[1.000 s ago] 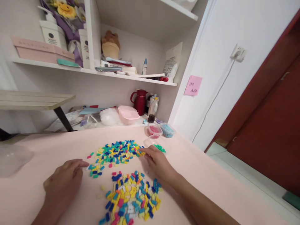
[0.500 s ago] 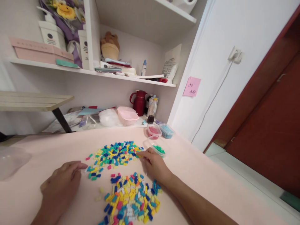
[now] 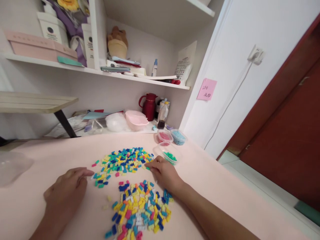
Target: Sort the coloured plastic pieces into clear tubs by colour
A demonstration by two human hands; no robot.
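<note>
Small plastic toy bricks in many colours form two heaps on the pink tabletop, a far heap and a near heap. At the right edge of the far heap, my right hand has its fingertips drawn together among the bricks. Its other fingers are curled under, and whatever it may hold is hidden. My left hand rests left of the heaps, index finger stretched out, thumb a little apart. A small white piece lies by that fingertip. Just beyond my right hand stands a clear tub with green bricks.
Behind it are a tub of pink bricks and a tub of light blue ones. A red jug, a bottle and a pink container stand at the back under a shelf. A clear plastic container sits at far left.
The view has tilted slightly, so the heaps sit a little higher. My right fingertips have shifted slightly at the far heap's edge. My left hand stays in place.
</note>
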